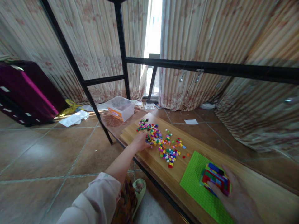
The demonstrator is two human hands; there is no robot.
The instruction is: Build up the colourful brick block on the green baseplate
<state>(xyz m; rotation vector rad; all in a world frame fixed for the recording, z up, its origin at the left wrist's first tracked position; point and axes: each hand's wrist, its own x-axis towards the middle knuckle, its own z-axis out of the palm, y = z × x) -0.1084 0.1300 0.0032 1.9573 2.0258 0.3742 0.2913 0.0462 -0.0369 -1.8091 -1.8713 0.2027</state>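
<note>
**Right hand on the build above the plate, left hand among the bricks**

The build [216, 179], a compact block of red, blue, green and yellow pieces, was over the right part of the green plate [193, 174], inside the grasp of the right hand [235, 186]. That hand was partly closed around it, the thumb pressed on the near side and the fingers around the side away from the loose bricks [155, 133]. The build looked slightly blurred, and whether it rested on the plate or was held just above it could not be told.

The bricks were strewn over the bench [151, 160], left of the plate and farther off than it. Most were heaped at the end well apart from the plate; they thinned out toward it, and a few orange and red ones lay near its far left corner.

The left hand [141, 142] was well left of the plate, at the near edge of the heap. Its fingers were bent down and reached in among the bricks, touching or nearly touching some dark ones. Its opening was narrow as far as it showed, but whether a brick was pinched there could not be told.

Farther from the plate, beyond the heap, a clear tub [126, 107] with an orange label stood at the bench's far left end. Beyond the plate, a sheet of paper [191, 122] lay on the tiled floor [77, 155].
</note>
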